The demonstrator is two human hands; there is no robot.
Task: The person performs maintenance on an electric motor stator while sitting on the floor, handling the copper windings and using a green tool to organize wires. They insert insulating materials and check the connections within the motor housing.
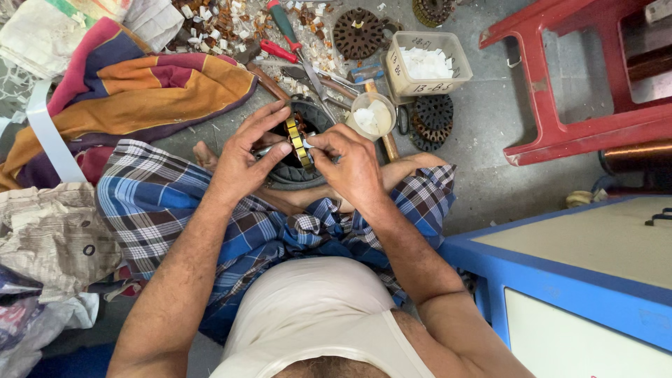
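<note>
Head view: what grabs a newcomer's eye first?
Both hands meet at the centre: the left hand and right hand pinch a round dark stator with brass-coloured slots, held over the lap. Just beyond it, a littered floor: screwdrivers, a tub of white slips, and a small cup. A red stool stands upper right, and a blue cabinet fills the lower right.
</note>
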